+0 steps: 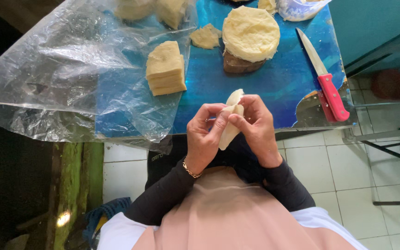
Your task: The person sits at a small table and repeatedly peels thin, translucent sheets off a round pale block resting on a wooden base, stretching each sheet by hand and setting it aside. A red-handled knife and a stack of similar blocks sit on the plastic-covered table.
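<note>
grip: my left hand and right hand both pinch the thin dough wrapper | place: between my fingertips | feel: likely light, soft, tearable | hold: edges | beyond: pink-handled knife

1. Desk: glossy blue top, smooth and reflective.
2. Plastic sheet, left of the knife: clear, crinkled, shiny.
3. Knife: bare metal blade, glossy red plastic handle.
4. Dough wrapper, nearer than the knife: pale, matt, soft.

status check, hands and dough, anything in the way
Left hand and right hand both pinching folded dough piece. Held above table edge. Nothing between the hands; knife well aside.
</note>
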Action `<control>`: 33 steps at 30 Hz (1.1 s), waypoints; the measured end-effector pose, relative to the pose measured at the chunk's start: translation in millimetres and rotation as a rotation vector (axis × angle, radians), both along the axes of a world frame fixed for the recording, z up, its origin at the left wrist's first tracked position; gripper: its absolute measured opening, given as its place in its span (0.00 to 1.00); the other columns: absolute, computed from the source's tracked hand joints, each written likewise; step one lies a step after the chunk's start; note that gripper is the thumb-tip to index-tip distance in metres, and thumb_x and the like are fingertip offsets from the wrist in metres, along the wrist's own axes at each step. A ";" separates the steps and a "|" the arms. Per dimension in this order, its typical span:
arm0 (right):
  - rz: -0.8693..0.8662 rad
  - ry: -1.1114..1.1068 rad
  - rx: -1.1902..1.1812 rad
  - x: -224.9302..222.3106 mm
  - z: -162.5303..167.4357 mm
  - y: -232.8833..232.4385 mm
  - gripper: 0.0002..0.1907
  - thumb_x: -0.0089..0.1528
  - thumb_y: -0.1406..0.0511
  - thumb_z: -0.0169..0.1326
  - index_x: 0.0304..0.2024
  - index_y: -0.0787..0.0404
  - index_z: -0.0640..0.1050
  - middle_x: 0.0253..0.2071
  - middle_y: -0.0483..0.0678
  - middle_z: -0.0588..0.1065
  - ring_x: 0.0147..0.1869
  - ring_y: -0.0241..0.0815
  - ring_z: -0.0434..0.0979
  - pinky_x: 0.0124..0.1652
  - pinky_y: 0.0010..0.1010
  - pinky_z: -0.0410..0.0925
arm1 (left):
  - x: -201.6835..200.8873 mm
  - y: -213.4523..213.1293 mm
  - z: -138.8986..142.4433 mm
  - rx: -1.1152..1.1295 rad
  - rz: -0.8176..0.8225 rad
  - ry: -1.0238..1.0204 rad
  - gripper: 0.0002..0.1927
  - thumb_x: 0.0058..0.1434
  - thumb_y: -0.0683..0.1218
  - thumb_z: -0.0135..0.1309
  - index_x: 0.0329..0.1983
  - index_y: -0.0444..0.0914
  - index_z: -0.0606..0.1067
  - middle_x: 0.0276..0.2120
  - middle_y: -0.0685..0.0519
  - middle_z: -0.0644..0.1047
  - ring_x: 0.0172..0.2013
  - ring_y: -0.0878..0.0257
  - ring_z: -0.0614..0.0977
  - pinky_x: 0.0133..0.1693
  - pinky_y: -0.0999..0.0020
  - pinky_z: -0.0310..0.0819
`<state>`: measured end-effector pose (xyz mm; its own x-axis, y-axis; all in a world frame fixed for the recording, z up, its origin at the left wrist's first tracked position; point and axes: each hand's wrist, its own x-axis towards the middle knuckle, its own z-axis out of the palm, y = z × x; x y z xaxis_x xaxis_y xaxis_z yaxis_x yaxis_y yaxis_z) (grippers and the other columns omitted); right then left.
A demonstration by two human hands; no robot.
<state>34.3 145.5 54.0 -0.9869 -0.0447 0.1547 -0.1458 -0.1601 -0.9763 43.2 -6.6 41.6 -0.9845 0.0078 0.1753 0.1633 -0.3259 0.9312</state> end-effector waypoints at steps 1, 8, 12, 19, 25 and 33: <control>-0.033 0.012 0.029 -1.1 -0.2 -0.2 0.10 0.66 0.71 0.59 0.47 0.62 0.73 0.41 0.40 0.75 0.45 0.28 0.76 0.44 0.21 0.70 | 0.7 0.1 -0.6 0.053 -0.007 -0.010 0.05 0.71 0.41 0.54 0.45 0.34 0.75 0.41 0.56 0.79 0.38 0.73 0.80 0.40 0.76 0.77; -0.314 0.096 0.095 5.7 4.3 1.9 0.06 0.69 0.71 0.60 0.43 0.63 0.74 0.39 0.40 0.74 0.40 0.27 0.71 0.39 0.20 0.65 | 0.6 -6.3 -2.1 0.308 0.003 -0.045 0.06 0.75 0.42 0.53 0.49 0.34 0.73 0.40 0.54 0.80 0.39 0.71 0.80 0.42 0.76 0.75; -0.114 0.276 0.191 13.7 10.5 3.3 0.06 0.70 0.72 0.59 0.44 0.64 0.73 0.45 0.41 0.70 0.46 0.28 0.69 0.45 0.21 0.66 | -4.1 -12.9 7.1 0.280 -0.159 -0.141 0.14 0.67 0.42 0.55 0.55 0.38 0.71 0.39 0.58 0.78 0.39 0.73 0.79 0.43 0.77 0.75; -0.176 0.111 0.114 22.0 8.4 6.6 0.07 0.69 0.70 0.58 0.46 0.62 0.72 0.40 0.41 0.73 0.40 0.28 0.73 0.41 0.20 0.68 | -8.4 -23.7 17.8 0.170 -0.157 -0.125 0.07 0.71 0.41 0.57 0.49 0.33 0.77 0.38 0.56 0.78 0.36 0.72 0.76 0.39 0.75 0.72; -0.115 0.100 -0.038 16.2 -0.4 9.7 0.10 0.70 0.66 0.58 0.50 0.62 0.72 0.43 0.41 0.73 0.44 0.28 0.73 0.43 0.20 0.68 | -2.9 -19.6 16.3 0.337 -0.112 -0.034 0.04 0.72 0.40 0.54 0.48 0.35 0.75 0.50 0.53 0.78 0.48 0.70 0.78 0.51 0.74 0.75; -0.055 -0.005 -0.067 3.3 -3.9 5.4 0.13 0.65 0.71 0.61 0.51 0.63 0.73 0.44 0.45 0.75 0.47 0.32 0.77 0.45 0.23 0.70 | 1.0 -17.2 17.8 0.358 -0.226 -0.022 0.06 0.74 0.40 0.54 0.51 0.35 0.74 0.50 0.50 0.78 0.49 0.67 0.79 0.52 0.70 0.75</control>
